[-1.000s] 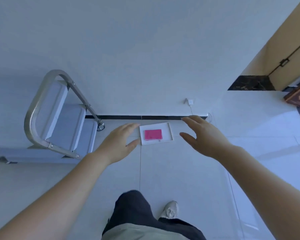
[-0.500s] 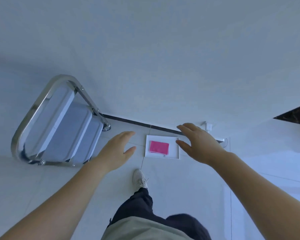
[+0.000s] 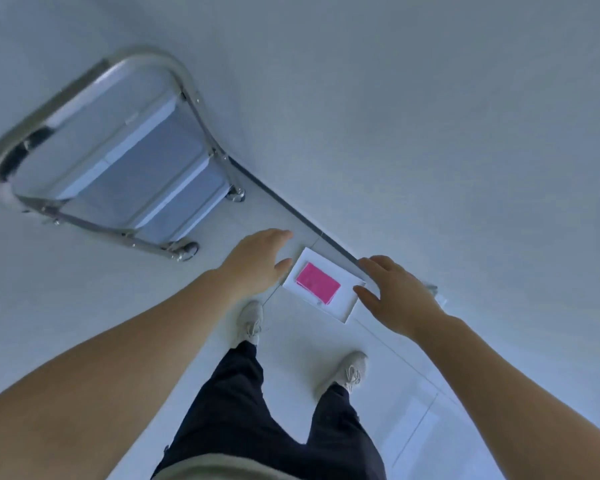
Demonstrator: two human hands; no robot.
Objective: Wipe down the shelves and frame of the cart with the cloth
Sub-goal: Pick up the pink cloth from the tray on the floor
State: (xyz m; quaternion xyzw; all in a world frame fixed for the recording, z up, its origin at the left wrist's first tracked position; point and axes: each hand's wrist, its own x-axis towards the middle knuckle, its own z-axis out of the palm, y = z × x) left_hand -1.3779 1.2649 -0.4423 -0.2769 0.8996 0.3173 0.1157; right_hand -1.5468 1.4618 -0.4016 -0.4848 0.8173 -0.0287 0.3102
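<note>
Step in hand: by my reading, fetching the cloth [image 3: 317,284] before any wiping began; nothing on the cart [image 3: 118,157] looked touched by it yet.
Cloth: a folded pink rectangle lay flat on a white tray [image 3: 340,308] on the floor, just right of the frame's centre, close to the dark baseboard strip [image 3: 291,209].
Cart: stood in the upper left of the frame against the wall, its metal frame [image 3: 191,98] looping round 3 pale shelves, well apart from the cloth.
Left hand [image 3: 257,263]: reached out at centre frame, fingers straight and relaxed, gripping nothing; it appeared to hover just left of the tray.
Right hand [image 3: 395,292]: spread and empty at centre right, fingers extended, apparently above the tray's far corner, not on the cloth.
Feet: 2 pale shoes [image 3: 252,322] stood below the tray in the frame, so the person was upright over it.
Doing it well: bend low, pinch the cloth by 1 folded edge with 1 hand, and lift it without dragging the light tray.
Next need: keep the other hand free to steady the cart, which sat on casters [image 3: 184,252] and could roll under pressure.
Risk: the folds might open on lifting; gather them in the palm.
</note>
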